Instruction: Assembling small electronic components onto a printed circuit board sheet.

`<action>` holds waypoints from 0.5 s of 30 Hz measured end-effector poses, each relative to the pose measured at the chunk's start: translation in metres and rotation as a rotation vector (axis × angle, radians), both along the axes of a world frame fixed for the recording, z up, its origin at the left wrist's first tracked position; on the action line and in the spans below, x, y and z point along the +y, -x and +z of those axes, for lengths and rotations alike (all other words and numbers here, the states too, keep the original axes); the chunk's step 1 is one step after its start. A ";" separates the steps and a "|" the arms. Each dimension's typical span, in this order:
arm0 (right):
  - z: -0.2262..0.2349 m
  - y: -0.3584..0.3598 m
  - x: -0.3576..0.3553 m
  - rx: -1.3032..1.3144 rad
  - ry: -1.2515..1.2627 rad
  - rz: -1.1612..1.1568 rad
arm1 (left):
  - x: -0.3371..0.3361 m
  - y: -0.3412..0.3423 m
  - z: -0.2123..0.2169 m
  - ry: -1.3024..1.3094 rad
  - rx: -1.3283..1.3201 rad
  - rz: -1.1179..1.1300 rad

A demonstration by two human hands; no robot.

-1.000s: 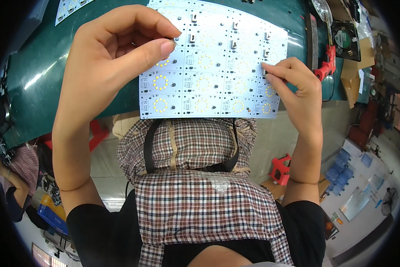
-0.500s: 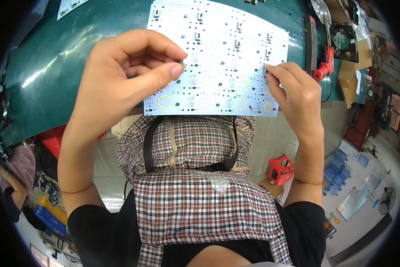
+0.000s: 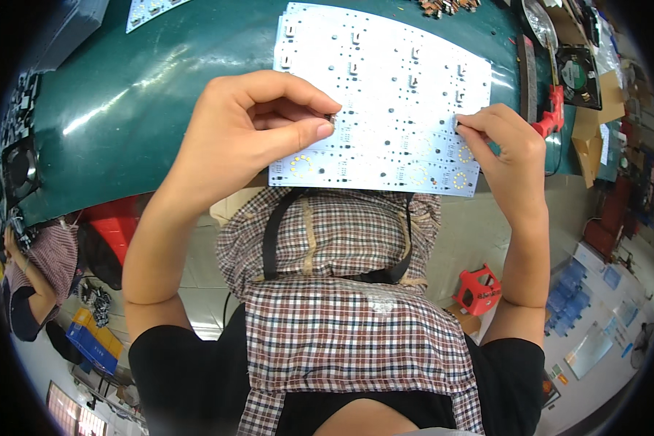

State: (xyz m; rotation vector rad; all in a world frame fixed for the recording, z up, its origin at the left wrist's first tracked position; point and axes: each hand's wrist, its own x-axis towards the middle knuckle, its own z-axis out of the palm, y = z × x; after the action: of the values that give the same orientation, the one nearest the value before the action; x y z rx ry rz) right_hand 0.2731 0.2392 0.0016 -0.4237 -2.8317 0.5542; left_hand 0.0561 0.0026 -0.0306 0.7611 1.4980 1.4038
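Nearest the camera: a checked apron [image 3: 341, 320] over a black shirt, then pale floor with a red stool [image 3: 478, 289] at the right and a blue crate [image 3: 93, 341] at the left. Another person in a striped top [image 3: 29, 276] sits at the far left edge.

Work surface is a dark green mat [image 3: 159, 109], glossy, its near edge curving across the view. At its right edge lie a red-handled tool [image 3: 552, 116] and a small black fan [image 3: 578, 73]; a second black fan [image 3: 18, 167] sits off the left edge. A piece of white board [image 3: 152, 9] lies at the far left corner.

White circuit board [image 3: 385, 87] sits at the near edge of the mat, centre-right, its near edge overhanging toward the apron. It is a panel of repeated units: rows of small dark dots and holes, yellow rings along the near rows, small white parts standing in the far rows. It looks like more than one panel stacked.

Left hand [image 3: 247, 138]: closed, thumb and forefinger pinched on something tiny at the board's left part; can't tell what. Right hand [image 3: 505, 149]: fingertips pinched at the board's right near area, pressing on it.
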 end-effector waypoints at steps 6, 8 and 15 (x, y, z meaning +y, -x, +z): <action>0.000 -0.005 -0.005 -0.025 -0.016 -0.019 | -0.002 -0.001 -0.002 -0.024 -0.040 0.040; 0.001 -0.005 -0.004 -0.022 0.004 -0.023 | -0.002 -0.001 0.000 -0.026 -0.030 0.039; 0.008 -0.004 -0.007 -0.025 0.024 -0.010 | -0.006 0.001 0.009 -0.078 0.495 0.057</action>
State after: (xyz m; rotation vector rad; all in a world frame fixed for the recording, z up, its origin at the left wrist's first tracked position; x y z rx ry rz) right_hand 0.2768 0.2321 0.0092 -0.4523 -2.8479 0.5860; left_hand 0.0549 -0.0029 -0.0220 1.1856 1.8564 1.3839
